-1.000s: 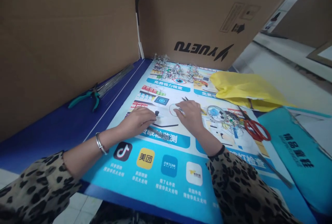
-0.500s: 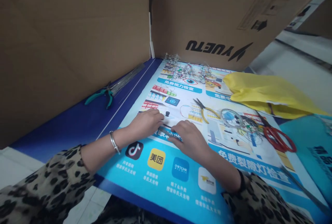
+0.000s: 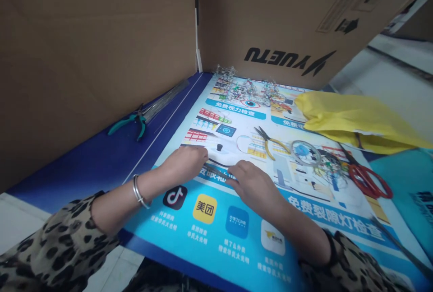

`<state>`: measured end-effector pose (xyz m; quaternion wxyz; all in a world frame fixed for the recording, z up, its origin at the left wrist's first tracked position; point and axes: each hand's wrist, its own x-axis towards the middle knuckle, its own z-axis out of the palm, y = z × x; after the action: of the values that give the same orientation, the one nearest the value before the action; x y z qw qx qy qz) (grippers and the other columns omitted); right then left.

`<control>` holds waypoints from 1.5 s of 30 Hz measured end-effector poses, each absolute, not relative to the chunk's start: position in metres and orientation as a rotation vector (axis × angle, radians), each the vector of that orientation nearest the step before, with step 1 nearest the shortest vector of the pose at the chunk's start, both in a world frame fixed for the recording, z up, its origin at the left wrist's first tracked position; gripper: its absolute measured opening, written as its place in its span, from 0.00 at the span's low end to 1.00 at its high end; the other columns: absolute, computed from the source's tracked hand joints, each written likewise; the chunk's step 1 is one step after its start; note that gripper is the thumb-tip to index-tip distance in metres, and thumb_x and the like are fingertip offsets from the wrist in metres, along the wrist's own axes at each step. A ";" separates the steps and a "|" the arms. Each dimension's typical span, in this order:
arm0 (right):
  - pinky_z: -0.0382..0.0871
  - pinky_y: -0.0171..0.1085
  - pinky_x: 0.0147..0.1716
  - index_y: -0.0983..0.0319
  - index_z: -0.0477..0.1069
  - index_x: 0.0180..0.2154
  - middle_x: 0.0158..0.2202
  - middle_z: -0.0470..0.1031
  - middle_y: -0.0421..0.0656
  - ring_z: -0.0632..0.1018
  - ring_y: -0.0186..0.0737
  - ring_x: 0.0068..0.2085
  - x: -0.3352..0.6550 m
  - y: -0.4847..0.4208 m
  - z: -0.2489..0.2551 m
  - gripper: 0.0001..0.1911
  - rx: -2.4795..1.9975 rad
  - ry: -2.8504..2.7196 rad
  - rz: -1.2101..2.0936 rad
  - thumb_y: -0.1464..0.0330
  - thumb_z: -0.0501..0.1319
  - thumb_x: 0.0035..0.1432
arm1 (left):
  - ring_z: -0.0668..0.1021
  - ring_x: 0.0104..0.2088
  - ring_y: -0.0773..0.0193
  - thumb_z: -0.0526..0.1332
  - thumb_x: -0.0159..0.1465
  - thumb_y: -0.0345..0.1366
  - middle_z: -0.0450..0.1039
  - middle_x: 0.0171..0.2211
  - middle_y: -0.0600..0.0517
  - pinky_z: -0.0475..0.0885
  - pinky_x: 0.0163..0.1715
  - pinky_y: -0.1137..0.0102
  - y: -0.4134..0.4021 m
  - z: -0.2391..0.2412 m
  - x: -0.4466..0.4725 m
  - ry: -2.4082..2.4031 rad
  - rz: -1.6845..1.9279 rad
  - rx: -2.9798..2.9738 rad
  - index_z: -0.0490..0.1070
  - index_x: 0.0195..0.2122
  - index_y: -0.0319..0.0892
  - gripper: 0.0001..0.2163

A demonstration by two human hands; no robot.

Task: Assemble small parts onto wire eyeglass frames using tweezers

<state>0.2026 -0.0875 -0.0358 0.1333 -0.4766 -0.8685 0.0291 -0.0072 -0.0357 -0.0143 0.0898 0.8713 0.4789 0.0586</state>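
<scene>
My left hand (image 3: 187, 163) is closed, its fingers pinched low over the printed poster (image 3: 209, 256). My right hand (image 3: 255, 186) is bent towards it, thumb and fingertips pressed together. A thin grey wire (image 3: 218, 171) spans the short gap between both hands, and its ends are hidden in the fingers. Beyond the hands, yellow-handled pliers (image 3: 267, 142) lie with jaws pointing away. Beside them rests a clear ring-shaped coil (image 3: 305, 153) with a blue centre, next to a tangle of fine wire with coloured bits (image 3: 329, 170).
Cardboard walls (image 3: 101, 34) enclose the far side. At left lie teal-handled pliers (image 3: 128, 122) and a bundle of thin metal wires (image 3: 165, 100). Twisted wire pieces (image 3: 250, 89) sit at the back. Red-handled scissors (image 3: 370, 181), a yellow bag (image 3: 358, 118) and a teal bag (image 3: 406, 188) are at right.
My hands have drawn slightly apart, the left one shifting left and the right one right, showing more of the wire between them. The camera view has shifted a little.
</scene>
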 end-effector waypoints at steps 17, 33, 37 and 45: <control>0.58 0.36 0.30 0.64 0.66 0.33 0.32 0.69 0.45 0.68 0.39 0.33 0.202 -0.094 -0.025 0.07 -1.396 -2.728 -0.014 0.76 0.51 0.58 | 0.72 0.32 0.64 0.50 0.62 0.34 0.70 0.32 0.49 0.63 0.31 0.71 -0.039 -0.017 -0.001 1.303 0.187 2.565 0.65 0.33 0.40 0.06; 0.57 0.36 0.29 0.63 0.64 0.36 0.34 0.69 0.46 0.69 0.40 0.34 0.205 -0.099 -0.014 0.11 -1.465 -2.889 0.070 0.80 0.51 0.51 | 0.74 0.29 0.66 0.52 0.63 0.38 0.74 0.29 0.53 0.59 0.25 0.74 -0.041 -0.021 0.001 0.983 0.172 2.625 0.69 0.32 0.42 0.09; 0.55 0.35 0.27 0.63 0.63 0.36 0.34 0.68 0.46 0.69 0.39 0.33 0.207 -0.098 -0.014 0.13 -1.457 -2.914 0.135 0.81 0.51 0.47 | 0.73 0.29 0.67 0.52 0.63 0.38 0.74 0.29 0.54 0.61 0.26 0.74 -0.040 -0.020 0.001 0.939 0.178 2.589 0.69 0.32 0.42 0.09; 0.53 0.35 0.26 0.63 0.62 0.38 0.33 0.69 0.45 0.69 0.39 0.32 0.211 -0.093 -0.012 0.12 -1.500 -2.855 0.268 0.79 0.50 0.51 | 0.73 0.31 0.68 0.50 0.65 0.39 0.72 0.30 0.53 0.62 0.28 0.75 -0.040 -0.021 -0.002 0.888 0.303 2.658 0.71 0.34 0.43 0.11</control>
<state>0.2114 -0.0935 -0.0120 -0.0475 -0.4629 -0.8812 0.0828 -0.0020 -0.0401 -0.0215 0.1610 0.9307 0.3109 0.1060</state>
